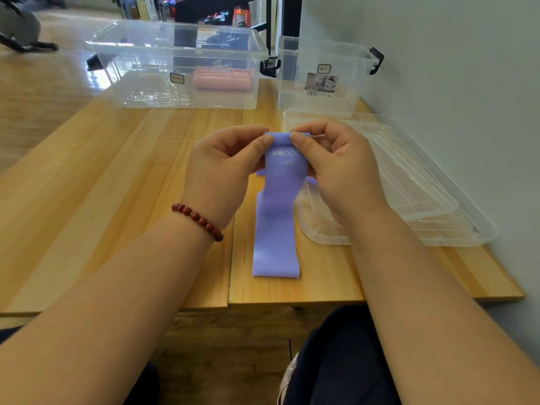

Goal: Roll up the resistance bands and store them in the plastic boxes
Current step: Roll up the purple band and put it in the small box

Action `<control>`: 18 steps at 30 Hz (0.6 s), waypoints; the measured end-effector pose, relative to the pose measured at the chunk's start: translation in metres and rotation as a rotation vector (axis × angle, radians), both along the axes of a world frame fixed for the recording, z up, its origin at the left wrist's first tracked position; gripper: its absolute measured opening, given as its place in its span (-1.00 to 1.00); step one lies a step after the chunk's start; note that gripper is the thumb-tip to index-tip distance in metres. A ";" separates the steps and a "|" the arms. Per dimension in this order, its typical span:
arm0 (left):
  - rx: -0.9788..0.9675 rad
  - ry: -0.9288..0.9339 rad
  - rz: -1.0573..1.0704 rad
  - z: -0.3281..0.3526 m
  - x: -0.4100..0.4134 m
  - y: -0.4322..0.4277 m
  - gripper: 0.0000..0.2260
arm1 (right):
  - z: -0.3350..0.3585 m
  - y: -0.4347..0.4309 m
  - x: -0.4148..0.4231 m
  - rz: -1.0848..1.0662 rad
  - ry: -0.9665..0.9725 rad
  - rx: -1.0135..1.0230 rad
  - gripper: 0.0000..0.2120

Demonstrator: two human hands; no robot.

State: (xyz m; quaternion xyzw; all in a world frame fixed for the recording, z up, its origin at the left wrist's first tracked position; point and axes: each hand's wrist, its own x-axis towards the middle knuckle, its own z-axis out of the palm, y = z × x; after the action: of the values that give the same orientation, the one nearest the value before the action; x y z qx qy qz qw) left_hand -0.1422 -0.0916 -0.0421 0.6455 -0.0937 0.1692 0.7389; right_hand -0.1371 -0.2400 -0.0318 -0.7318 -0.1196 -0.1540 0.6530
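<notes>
Lower centre, near edge of worktop (117, 185): purple band (277, 229) lies flat and unrolled, running away from the viewer; its far end is lifted.
Centre, left hand (222, 171): fingers (264, 143) pinch the left corner of the band's raised far end; bead bracelet (198, 220) on the wrist.
Centre, right hand (336, 168): fingers (301, 144) pinch the right corner, thumb on top.
Band end: top edge looks folded over, perhaps a first turn; cannot tell how tight.
Right of centre: clear lids (409, 185) stacked on the worktop, off the boxes.
Upper left: large box (175, 65), open, with a rolled pink band (222, 78) inside.
Upper right: small box (321, 74), open; no band shows inside.
Done, by my reading: one band rolled and stored.
In hand: start of the purple roll, barely begun.
Left: roll the full purple length, drop it in a box; lids maybe after.
</notes>
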 end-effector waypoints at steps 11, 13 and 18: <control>-0.068 0.080 -0.102 0.001 -0.001 0.001 -0.88 | 0.002 -0.007 0.000 0.038 -0.024 0.031 -0.81; -0.072 0.094 -0.099 0.001 -0.001 0.001 -0.89 | 0.000 -0.008 0.001 0.049 -0.039 0.012 -0.83; -0.044 0.100 -0.107 0.001 0.000 0.003 -0.85 | -0.003 -0.009 0.001 0.067 -0.088 0.004 -0.80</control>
State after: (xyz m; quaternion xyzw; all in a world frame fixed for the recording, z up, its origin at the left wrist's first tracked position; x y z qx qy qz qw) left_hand -0.1423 -0.0889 -0.0411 0.6307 -0.0872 0.0992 0.7647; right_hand -0.1356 -0.2494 -0.0343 -0.7187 -0.1723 -0.1641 0.6533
